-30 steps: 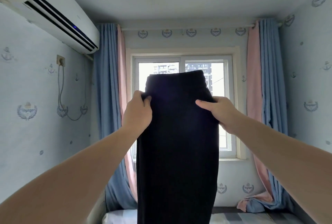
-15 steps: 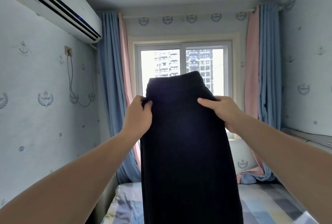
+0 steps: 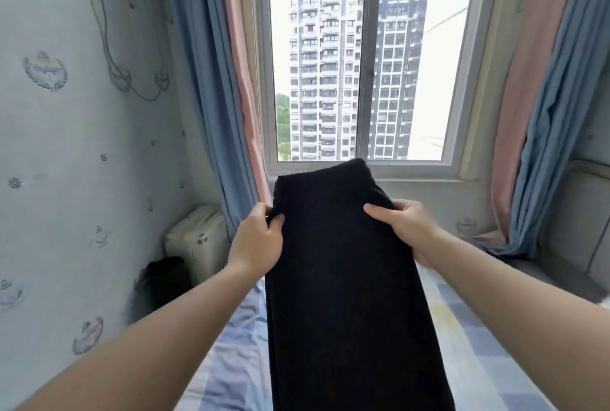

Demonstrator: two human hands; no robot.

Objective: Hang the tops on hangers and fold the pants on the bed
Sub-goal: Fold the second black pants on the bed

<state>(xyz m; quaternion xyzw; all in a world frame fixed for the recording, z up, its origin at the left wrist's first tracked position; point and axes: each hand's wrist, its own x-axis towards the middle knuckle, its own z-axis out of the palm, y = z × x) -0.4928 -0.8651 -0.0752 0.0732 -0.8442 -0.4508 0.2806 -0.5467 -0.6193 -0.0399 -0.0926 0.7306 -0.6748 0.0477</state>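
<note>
The black pants [image 3: 346, 295] hang in the centre of the frame, held up above the bed [image 3: 231, 364] with the waistband at the top. Their lower end goes out of the frame at the bottom.

The left hand [image 3: 255, 245] pinches the left edge just under the waistband, with the thumb in front. The right hand [image 3: 407, 229] grasps the right edge, its thumb pressed on the front of the cloth.

The step, as I judge it, is to lay the pants flat for folding. To do it well, both hands should be at the same height, let the legs reach the bed first, and release only when the waist lies smooth.

The bed fills the lower part of the frame and has a sheet with pale blue, yellow and white checks. At the top centre is a window [image 3: 369, 64] with tall buildings outside. Blue and pink curtains [image 3: 204, 80] hang on both sides of it. On the left is a pale blue wall [image 3: 66, 179] with small anchor prints.
</note>
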